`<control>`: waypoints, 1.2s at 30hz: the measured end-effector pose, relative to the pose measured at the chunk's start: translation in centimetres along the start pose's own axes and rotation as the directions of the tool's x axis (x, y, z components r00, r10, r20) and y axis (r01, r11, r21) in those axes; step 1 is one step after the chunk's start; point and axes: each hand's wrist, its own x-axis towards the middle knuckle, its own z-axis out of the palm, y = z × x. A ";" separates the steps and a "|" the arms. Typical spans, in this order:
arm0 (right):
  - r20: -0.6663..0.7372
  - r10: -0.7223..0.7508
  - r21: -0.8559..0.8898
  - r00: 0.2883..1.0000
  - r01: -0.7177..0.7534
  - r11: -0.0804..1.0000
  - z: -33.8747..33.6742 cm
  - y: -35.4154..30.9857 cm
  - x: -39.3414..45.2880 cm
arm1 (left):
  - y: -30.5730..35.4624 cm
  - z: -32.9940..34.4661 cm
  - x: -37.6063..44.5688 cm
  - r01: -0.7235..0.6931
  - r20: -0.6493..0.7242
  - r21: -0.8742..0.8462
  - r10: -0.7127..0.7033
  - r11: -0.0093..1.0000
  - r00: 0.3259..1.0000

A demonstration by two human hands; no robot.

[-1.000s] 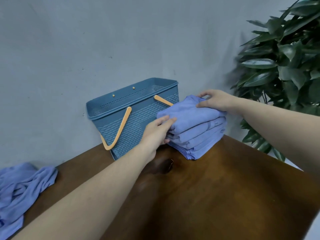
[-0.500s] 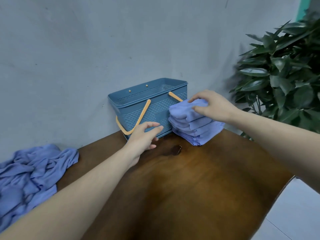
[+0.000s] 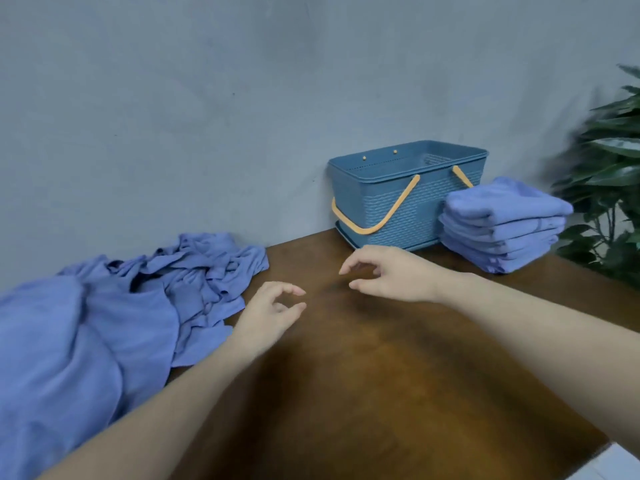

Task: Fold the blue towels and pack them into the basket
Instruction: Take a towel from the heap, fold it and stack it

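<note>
A stack of folded blue towels [image 3: 502, 223] sits on the brown table [image 3: 363, 375] at the back right, beside the blue basket [image 3: 408, 199] with orange handles. The basket stands against the wall and looks empty from this angle. A heap of unfolded blue towels [image 3: 114, 306] covers the table's left side. My left hand [image 3: 268, 313] hovers over the table just right of that heap, fingers loosely curled, holding nothing. My right hand [image 3: 384, 271] hovers in front of the basket, fingers relaxed and empty.
A grey wall [image 3: 207, 98] runs behind the table. A leafy green plant [image 3: 609, 168] stands past the table's right edge, close to the folded stack. Pale floor [image 3: 616, 465] shows at the bottom right corner.
Both hands have left the folded stack and moved left toward the unfolded heap. The view has swung left, so the heap fills more of the frame.
</note>
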 end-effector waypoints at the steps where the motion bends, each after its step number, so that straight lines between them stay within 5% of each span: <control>1: 0.030 -0.012 0.002 0.999 0.012 1.000 1.1 -0.7 0.8 | -1.0 -1.0 -0.5 -0.009 -0.017 0.038 0.009 0.999 1.000; 5: 0.119 -0.034 0.035 0.992 0.030 0.999 5.6 -2.9 4.0 | -5.7 -5.5 -2.1 -0.037 -0.056 0.309 0.057 0.950 0.997; 10: 0.205 -0.072 0.064 0.976 0.059 0.996 10.3 -4.8 7.7 | -9.8 -10.0 -3.7 -0.105 -0.060 0.678 0.196 0.728 0.979; 16: 0.226 -0.112 0.121 0.968 0.086 0.989 13.7 -6.1 10.9 | -10.9 -13.4 -3.8 0.121 -0.286 0.829 0.229 0.545 0.930; 21: 0.206 -0.136 0.192 0.969 0.096 0.977 15.1 -6.5 11.9 | -10.7 -16.0 -3.8 0.319 -0.353 0.395 -0.178 0.861 0.918; 25: 0.149 -0.120 0.310 0.981 0.069 0.948 15.8 -6.2 11.5 | -10.2 -16.5 -4.7 0.254 -0.276 0.166 -0.202 0.953 0.940; 28: 0.065 -0.137 0.442 0.988 0.095 0.892 16.3 -6.7 10.8 | -8.8 -15.9 -5.3 0.218 -0.304 0.040 -0.196 0.975 0.932; 32: 0.006 -0.230 0.481 0.973 0.199 0.854 17.2 -7.6 9.4 | -6.0 -13.4 -5.4 0.210 -0.264 -0.360 -0.315 0.909 0.912; 36: -0.075 -0.205 0.599 0.976 0.208 0.773 17.9 -8.5 8.4 | -3.6 -10.1 -5.1 0.190 -0.169 -0.479 -0.302 0.857 0.938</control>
